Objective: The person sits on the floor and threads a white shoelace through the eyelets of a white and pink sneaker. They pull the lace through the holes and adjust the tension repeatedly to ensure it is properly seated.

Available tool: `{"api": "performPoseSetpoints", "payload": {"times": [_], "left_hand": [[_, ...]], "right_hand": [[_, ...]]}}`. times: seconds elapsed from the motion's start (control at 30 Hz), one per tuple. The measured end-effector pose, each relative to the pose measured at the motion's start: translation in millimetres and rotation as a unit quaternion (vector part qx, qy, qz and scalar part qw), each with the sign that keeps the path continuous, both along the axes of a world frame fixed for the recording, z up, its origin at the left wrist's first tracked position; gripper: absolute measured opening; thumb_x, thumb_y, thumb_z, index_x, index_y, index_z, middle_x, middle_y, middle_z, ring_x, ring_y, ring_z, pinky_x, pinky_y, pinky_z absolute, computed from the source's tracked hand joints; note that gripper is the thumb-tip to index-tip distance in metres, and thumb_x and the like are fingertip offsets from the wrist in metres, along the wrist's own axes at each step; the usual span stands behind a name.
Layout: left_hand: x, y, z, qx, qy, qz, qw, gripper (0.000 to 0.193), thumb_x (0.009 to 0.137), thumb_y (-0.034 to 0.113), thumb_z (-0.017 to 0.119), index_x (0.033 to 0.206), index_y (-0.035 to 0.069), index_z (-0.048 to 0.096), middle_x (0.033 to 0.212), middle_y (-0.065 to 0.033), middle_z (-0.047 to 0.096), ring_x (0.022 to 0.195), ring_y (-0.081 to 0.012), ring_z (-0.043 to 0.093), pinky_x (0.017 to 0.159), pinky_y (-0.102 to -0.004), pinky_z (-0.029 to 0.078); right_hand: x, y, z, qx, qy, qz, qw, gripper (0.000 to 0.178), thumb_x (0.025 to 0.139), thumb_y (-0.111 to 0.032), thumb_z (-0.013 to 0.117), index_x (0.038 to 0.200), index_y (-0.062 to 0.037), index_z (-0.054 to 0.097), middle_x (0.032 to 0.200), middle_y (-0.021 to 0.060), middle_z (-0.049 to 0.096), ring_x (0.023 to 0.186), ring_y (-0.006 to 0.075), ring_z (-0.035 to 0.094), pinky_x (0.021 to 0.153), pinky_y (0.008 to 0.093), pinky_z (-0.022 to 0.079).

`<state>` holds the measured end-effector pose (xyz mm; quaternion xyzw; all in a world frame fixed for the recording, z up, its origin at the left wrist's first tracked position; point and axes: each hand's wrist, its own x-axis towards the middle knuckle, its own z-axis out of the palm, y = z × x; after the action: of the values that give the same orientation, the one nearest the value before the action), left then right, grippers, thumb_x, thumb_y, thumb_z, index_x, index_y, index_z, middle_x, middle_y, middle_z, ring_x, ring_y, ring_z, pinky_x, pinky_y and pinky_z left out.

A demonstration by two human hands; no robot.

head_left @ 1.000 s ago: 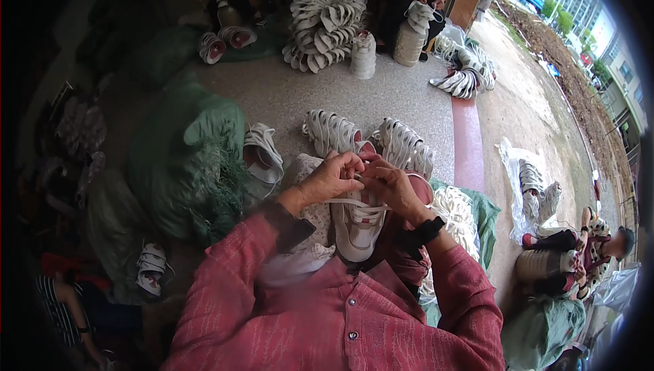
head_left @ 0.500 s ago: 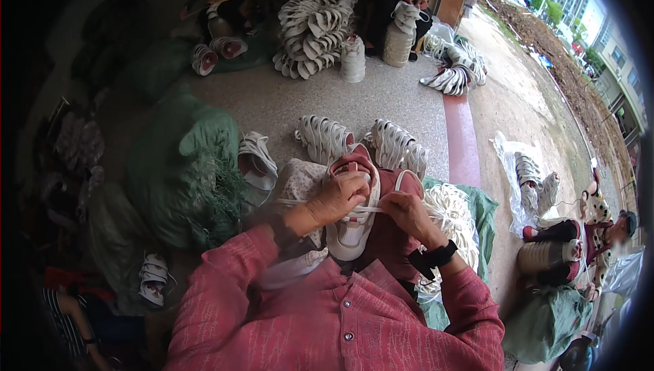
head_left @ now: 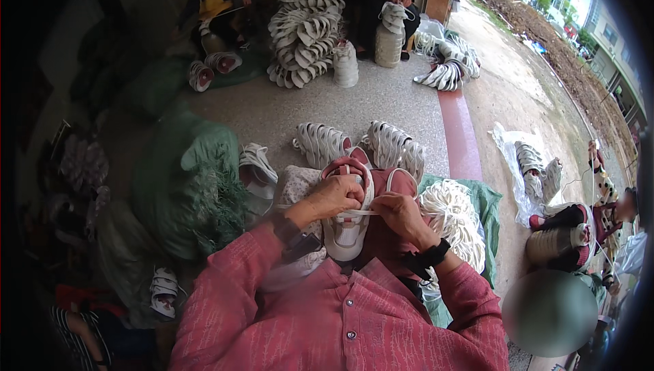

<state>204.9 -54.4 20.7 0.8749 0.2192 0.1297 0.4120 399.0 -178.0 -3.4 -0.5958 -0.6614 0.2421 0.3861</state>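
On my lap lies a white and dark-pink shoe upper (head_left: 345, 235), its rounded toe toward me. Over its opening rests my left hand (head_left: 332, 197), fingers closed at the lacing edge; what they pinch is hidden. My right hand (head_left: 403, 215), at the upper's right side, pinches a white shoelace (head_left: 361, 213) that runs across the front of the upper. Beside my right hand, a thick bundle of white laces (head_left: 455, 218) lies on green sheeting.
Two rows of nested uppers (head_left: 323, 145) (head_left: 398, 147) stand just beyond my lap. A green sack (head_left: 187, 173) and a loose upper (head_left: 257, 163) are to my left. Farther off rises a tall pile of uppers (head_left: 306, 30). Other people sit working at the back and right.
My left fingers have shifted slightly along the upper's opening, and my right hand has moved slightly left, closer to the upper. The shoelace between them now shows a shorter stretch.
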Motion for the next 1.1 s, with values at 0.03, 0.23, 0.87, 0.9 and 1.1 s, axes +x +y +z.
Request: {"api": "performPoseSetpoints", "payload": {"times": [0.03,0.23,0.87,0.9,1.1], "left_hand": [[1,-1,0,-0.002,0.005,0.003,1.0,0.014,0.075,0.013,0.07,0.086,0.004,0.07,0.085,-0.008,0.063,0.081,-0.0237,0.064,0.074,-0.0348,0.05],[-1,-3,-10,0.057,-0.027,0.006,0.998,0.013,0.076,0.011,0.07,0.087,0.005,0.071,0.083,-0.0074,0.058,0.08,-0.0225,0.061,0.073,-0.0333,0.046],[-1,-7,-6,0.082,-0.031,0.009,0.996,0.014,0.076,0.016,0.068,0.085,0.006,0.068,0.082,-0.0068,0.06,0.078,-0.023,0.062,0.071,-0.0348,0.047],[-1,-6,-8,0.082,-0.031,0.011,0.996,0.014,0.076,0.015,0.068,0.086,0.006,0.068,0.082,-0.0069,0.06,0.078,-0.0233,0.062,0.071,-0.035,0.048],[1,-6,-9,0.097,-0.011,0.02,0.995,0.013,0.074,0.015,0.067,0.083,0.005,0.066,0.083,-0.0071,0.06,0.079,-0.0242,0.062,0.071,-0.0362,0.048]], "right_hand": [[-4,-3,1,0.016,-0.029,-0.013,0.999,0.012,0.085,-0.011,0.066,0.093,-0.0033,0.071,0.089,0.0119,0.069,0.082,0.0287,0.069,0.069,0.0351,0.052],[-18,-12,7,0.066,-0.173,-0.007,0.983,0.013,0.082,-0.007,0.061,0.094,-0.0063,0.066,0.089,0.011,0.063,0.077,0.0317,0.066,0.065,0.0405,0.053],[19,10,7,-0.095,-0.078,0.115,0.986,0.017,0.094,-0.014,0.059,0.102,-0.0022,0.068,0.079,0.0127,0.067,0.068,0.0234,0.065,0.065,0.0338,0.051],[18,11,13,-0.117,-0.035,0.122,0.985,0.017,0.094,-0.014,0.059,0.102,-0.0023,0.068,0.078,0.0119,0.067,0.068,0.0217,0.065,0.064,0.0332,0.051],[16,7,18,-0.102,-0.021,0.093,0.99,0.015,0.09,-0.015,0.063,0.096,-0.0039,0.071,0.077,0.0116,0.068,0.07,0.0223,0.066,0.064,0.0345,0.051]]}}
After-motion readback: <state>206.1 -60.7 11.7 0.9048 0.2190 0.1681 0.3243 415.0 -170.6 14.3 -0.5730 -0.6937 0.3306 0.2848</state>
